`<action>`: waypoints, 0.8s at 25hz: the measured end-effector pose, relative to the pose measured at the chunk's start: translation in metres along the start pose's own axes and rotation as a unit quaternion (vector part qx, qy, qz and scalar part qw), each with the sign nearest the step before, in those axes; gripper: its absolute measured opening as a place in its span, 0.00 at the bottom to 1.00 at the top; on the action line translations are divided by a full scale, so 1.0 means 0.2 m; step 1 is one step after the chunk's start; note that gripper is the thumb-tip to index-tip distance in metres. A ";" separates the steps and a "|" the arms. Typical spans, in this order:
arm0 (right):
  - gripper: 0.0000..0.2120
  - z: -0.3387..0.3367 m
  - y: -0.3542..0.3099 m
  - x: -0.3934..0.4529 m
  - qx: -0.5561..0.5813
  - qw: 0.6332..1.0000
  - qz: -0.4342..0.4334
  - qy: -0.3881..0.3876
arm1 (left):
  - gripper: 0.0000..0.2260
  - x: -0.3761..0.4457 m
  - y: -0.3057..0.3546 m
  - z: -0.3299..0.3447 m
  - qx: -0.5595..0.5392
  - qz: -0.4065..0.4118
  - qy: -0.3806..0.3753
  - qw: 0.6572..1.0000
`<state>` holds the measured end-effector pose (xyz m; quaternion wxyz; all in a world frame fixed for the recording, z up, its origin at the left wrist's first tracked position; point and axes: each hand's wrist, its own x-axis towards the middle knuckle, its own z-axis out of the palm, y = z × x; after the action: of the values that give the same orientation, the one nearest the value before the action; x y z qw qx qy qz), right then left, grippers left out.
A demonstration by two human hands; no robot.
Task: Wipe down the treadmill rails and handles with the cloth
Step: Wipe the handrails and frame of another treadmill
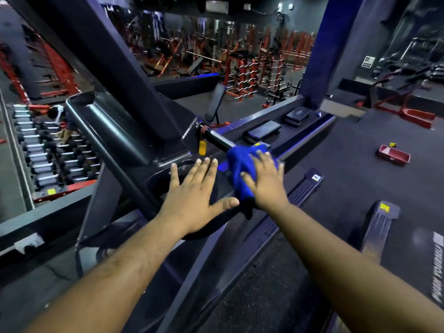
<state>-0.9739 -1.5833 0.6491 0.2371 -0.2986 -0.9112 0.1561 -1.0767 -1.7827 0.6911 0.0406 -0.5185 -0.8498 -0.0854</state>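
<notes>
A blue cloth (237,164) is draped over the treadmill's black handle bar (217,138), which runs out from the console upright. My right hand (266,181) lies flat on the cloth with straight, spread fingers, pressing it onto the bar. To its left, my left hand (192,191) is spread open with its palm over the dark console tray (158,181), thumb pointing toward the cloth; it holds nothing. The bar under the cloth is hidden.
A yellow safety tag (202,147) hangs by the bar's base. The thick console upright (115,75) rises at the left. Treadmill side rails (305,188) and the belt (264,284) lie below. A dumbbell rack (40,150) stands far left, and a red tray (392,155) sits on the floor.
</notes>
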 end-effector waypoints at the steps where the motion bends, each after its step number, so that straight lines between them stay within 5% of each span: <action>1: 0.32 0.02 -0.04 -0.04 0.009 0.998 -0.067 -0.015 | 0.53 0.05 0.04 0.01 0.006 -0.007 -0.004 1.000; 4: 0.31 -0.02 0.12 0.01 0.000 0.978 -0.206 -0.047 | 0.53 0.20 0.18 0.04 0.033 -0.028 -0.007 0.999; 9: 0.32 -0.15 0.42 0.43 -0.062 0.991 -0.057 -0.101 | 0.51 0.38 0.31 0.12 0.060 -0.079 -0.043 0.994; 13: 0.36 -0.11 0.23 0.46 -0.128 0.966 -0.115 -0.193 | 0.53 0.42 0.31 0.13 0.070 -0.128 -0.046 0.988; 16: 0.36 -0.09 0.09 0.69 -0.128 0.931 -0.064 -0.334 | 0.54 0.42 0.33 0.13 0.076 -0.148 -0.057 0.984; 20: 0.32 -0.01 -0.02 0.80 -0.104 0.926 -0.096 -0.351 | 0.54 0.43 0.34 0.12 0.070 -0.163 -0.063 0.982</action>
<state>-1.0892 -1.4870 0.7072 -0.1167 -0.1587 -0.9715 0.1318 -1.0554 -1.6736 0.6880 0.0087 -0.3731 -0.9277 0.0020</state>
